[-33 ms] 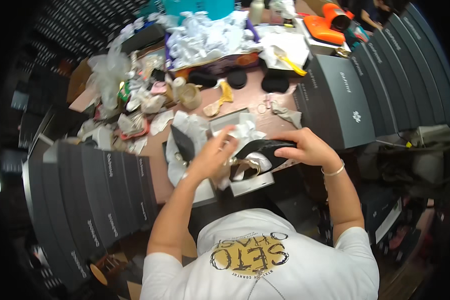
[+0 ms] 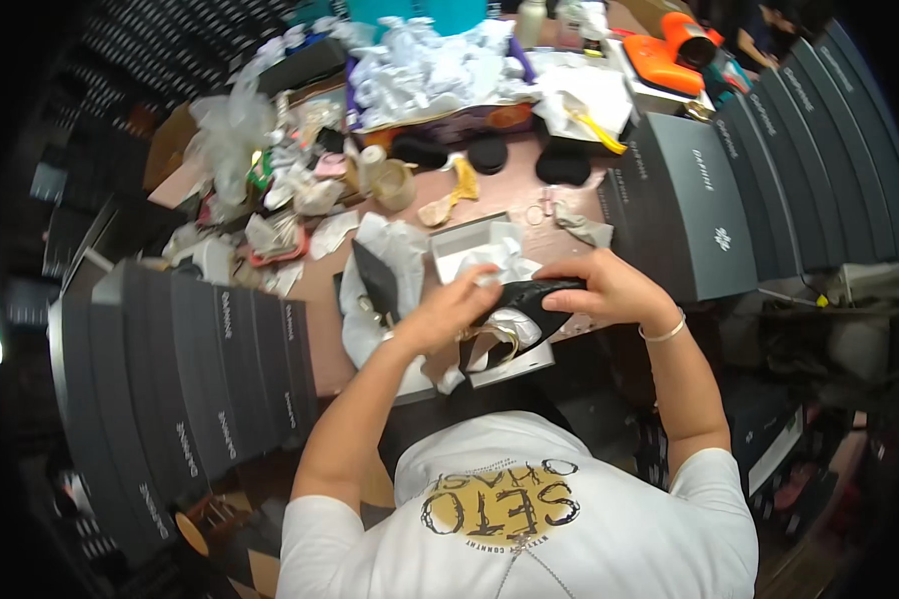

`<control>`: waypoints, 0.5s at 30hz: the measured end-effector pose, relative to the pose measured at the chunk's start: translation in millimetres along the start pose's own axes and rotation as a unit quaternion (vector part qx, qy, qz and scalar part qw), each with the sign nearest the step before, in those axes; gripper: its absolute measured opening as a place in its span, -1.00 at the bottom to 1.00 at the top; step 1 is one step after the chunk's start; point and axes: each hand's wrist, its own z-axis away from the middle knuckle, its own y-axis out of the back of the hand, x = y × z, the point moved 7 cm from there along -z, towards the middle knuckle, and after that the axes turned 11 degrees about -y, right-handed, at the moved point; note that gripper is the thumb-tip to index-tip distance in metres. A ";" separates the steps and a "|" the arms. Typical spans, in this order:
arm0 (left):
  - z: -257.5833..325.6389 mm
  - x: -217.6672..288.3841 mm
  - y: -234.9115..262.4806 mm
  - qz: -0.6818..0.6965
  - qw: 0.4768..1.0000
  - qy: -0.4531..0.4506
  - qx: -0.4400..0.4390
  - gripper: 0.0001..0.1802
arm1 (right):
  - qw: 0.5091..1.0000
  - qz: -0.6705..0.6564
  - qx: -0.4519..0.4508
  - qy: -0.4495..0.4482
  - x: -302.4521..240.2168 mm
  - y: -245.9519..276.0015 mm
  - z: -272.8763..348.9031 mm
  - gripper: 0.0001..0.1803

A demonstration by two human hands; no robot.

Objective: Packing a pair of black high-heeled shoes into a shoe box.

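Pinkish work table (image 2: 509, 192), crowded, flanked by dark grey cardboard boxes left (image 2: 240, 369) and right (image 2: 704, 220) of the hands. Right hand (image 2: 609, 290) — thumb and fingers closed on a black shoe with gold-coloured trim and pale stuffing (image 2: 549, 315); the piece sits between the two hands. Left hand (image 2: 457, 307) — fingers bent, tips at the shoe's far left edge; grip cannot be told. Changed: left hand, a moment ago blurred and farther from that edge, has closed in, bringing both hands to the one piece. Below the shoe: white cardboard box edge (image 2: 519, 373). Left of the left hand: dark grey flat panel (image 2: 375, 278) amid white tissue. Just beyond the hands: crumpled white paper (image 2: 506, 260), open pale box (image 2: 461, 240). Farther: yellow cloth scrap (image 2: 464, 180). Farthest, beyond the right hand: orange plastic device (image 2: 654, 65).
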 end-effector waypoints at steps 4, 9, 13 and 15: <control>52.5 -39.0 -40.1 0.457 0.881 0.079 0.089 -0.40 | 0.994 -0.024 -0.083 -0.063 -6.4 -19.9 -64.4 -0.67; 91.8 -58.3 -46.9 0.547 0.812 0.036 0.198 -0.18 | 0.998 0.054 0.019 0.020 -21.2 -69.7 -87.5 -0.43; 109.0 -52.2 -38.1 0.550 0.802 0.028 0.229 -0.19 | 0.966 0.156 0.162 0.131 -66.9 -69.5 -62.4 -0.42; 112.7 -60.7 -41.7 0.574 0.763 0.024 0.296 -0.23 | 0.932 0.205 0.208 0.213 -75.2 -77.9 -54.1 -0.40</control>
